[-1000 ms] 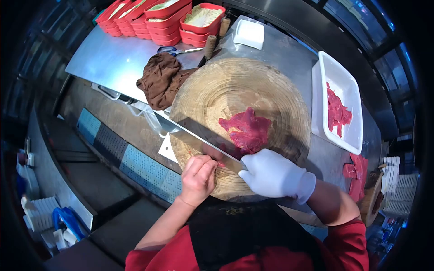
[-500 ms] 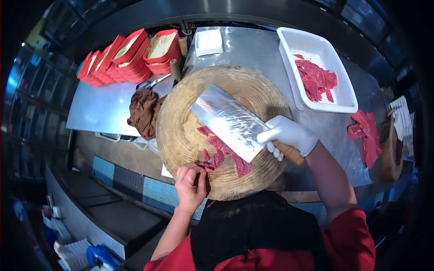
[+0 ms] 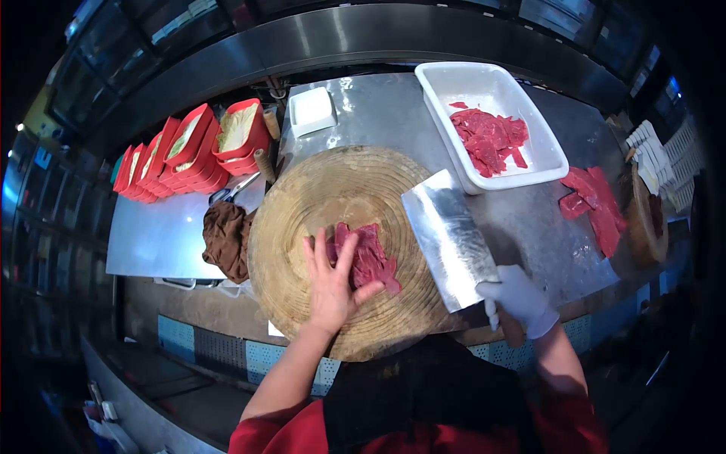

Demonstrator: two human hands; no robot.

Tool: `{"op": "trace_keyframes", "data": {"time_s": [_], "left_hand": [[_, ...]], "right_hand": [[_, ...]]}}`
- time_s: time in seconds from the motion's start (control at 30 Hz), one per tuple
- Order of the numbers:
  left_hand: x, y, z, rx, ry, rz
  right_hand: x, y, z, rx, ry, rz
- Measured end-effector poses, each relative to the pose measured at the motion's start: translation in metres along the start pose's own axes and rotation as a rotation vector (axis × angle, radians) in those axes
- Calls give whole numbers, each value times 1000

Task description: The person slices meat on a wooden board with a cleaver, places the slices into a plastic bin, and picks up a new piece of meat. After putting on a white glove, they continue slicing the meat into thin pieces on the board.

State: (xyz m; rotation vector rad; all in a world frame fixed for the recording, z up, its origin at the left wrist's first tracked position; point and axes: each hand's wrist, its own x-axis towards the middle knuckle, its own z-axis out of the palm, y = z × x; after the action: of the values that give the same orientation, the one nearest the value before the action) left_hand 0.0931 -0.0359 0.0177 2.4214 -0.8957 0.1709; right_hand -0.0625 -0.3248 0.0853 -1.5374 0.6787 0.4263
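On a round wooden chopping block point(image 3: 302, 189) lie thin slices of red raw meat point(image 3: 372, 257), gathered in a small pile. My bare left hand point(image 3: 330, 281) is over the pile's left edge, fingers spread; whether the fingertips touch the meat is hard to tell. A white glove covers my right hand point(image 3: 522, 299), which grips a cleaver point(image 3: 454, 246) by its wooden handle. The wide blade is held at the right edge of the block, pointing away from me and apart from the meat.
A white tub point(image 3: 556, 159) with sliced meat stands behind right, and larger meat pieces point(image 3: 597, 208) lie beside it. At left are stacked red containers point(image 3: 204, 170), a brown cloth point(image 3: 227, 240) and scissors point(image 3: 234, 189). A small white dish point(image 3: 311, 111) sits at the back.
My left hand has moved from the block's near edge onto the meat and spread its fingers. The cleaver has shifted right, away from the meat. The scattered slices are now bunched together.
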Motion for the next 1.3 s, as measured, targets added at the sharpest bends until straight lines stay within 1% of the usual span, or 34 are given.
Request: {"op": "trace_keyframes", "data": {"time_s": [0.03,0.1,0.17,0.2,0.23,0.3,0.33,0.4,0.47,0.5,0.57,0.6,0.63,0.67,0.7,0.73,0.77,0.8,0.83,0.87,0.9,0.93,0.97,1.03,1.1,1.13,1.17,1.2,1.23,1.27,1.3], "left_hand": [[9,-6,3,-27,21,-52],[18,-16,10,-4,44,3],[21,-19,12,-135,76,7],[19,-14,9,-152,71,-36],[17,-11,6,-156,69,-8],[14,-4,3,-290,106,-27],[8,-1,7,-272,137,-29],[5,6,18,-329,215,28],[20,24,17,-387,285,66],[34,34,15,-405,283,100],[70,60,8,-449,383,239],[88,78,2,-484,419,311],[106,97,-2,-513,402,348],[123,117,-6,-586,465,444],[143,137,-5,-665,523,539],[173,166,4,-750,503,567],[197,178,7,-794,518,547],[216,187,18,-801,488,546],[234,193,36,-805,467,542],[249,199,55,-830,455,550],[263,202,74,-661,410,497],[278,202,97,-478,366,449],[294,192,130,-305,402,385],[301,189,152,-183,225,145],[313,187,166,-171,180,184],[313,192,171,-185,243,249],[310,209,172,-165,242,264],[305,227,175,-272,156,288],[302,246,180,-377,68,311],[305,256,205,-366,87,438],[308,266,230,-377,-6,572]], "right_hand": [[-5,-2,13,20,26,15],[-7,-1,35,79,-3,-1],[1,0,59,107,-143,-47],[7,2,75,99,-197,-38],[10,2,93,93,-249,-34],[8,-10,119,-191,-186,-103],[9,-12,122,-160,-180,-102],[3,-14,122,-139,-166,-126],[-14,-23,115,-64,-112,-137],[-24,-31,110,-28,-84,-139],[-40,-40,102,-7,0,-174],[-45,-40,98,-112,151,-323],[-50,-37,95,-216,312,-460],[-49,-26,91,-438,639,-794],[-60,-24,85,-429,697,-772],[-82,-20,78,-386,760,-670],[-99,-19,76,-358,755,-593],[-114,-17,72,-349,737,-490],[-121,-11,68,-351,764,-467],[-126,-4,63,-231,749,-403],[-130,3,58,-101,724,-350],[-134,4,49,262,567,-193],[-133,12,42,284,567,-204],[-128,30,19,368,556,-193],[-133,56,-8,406,533,-230],[-134,75,-24,378,530,-251],[-136,93,-39,351,525,-268],[-140,108,-55,338,592,-327],[-149,118,-72,362,585,-340],[-161,124,-90,453,593,-257],[-169,133,-108,541,596,-172]]}}
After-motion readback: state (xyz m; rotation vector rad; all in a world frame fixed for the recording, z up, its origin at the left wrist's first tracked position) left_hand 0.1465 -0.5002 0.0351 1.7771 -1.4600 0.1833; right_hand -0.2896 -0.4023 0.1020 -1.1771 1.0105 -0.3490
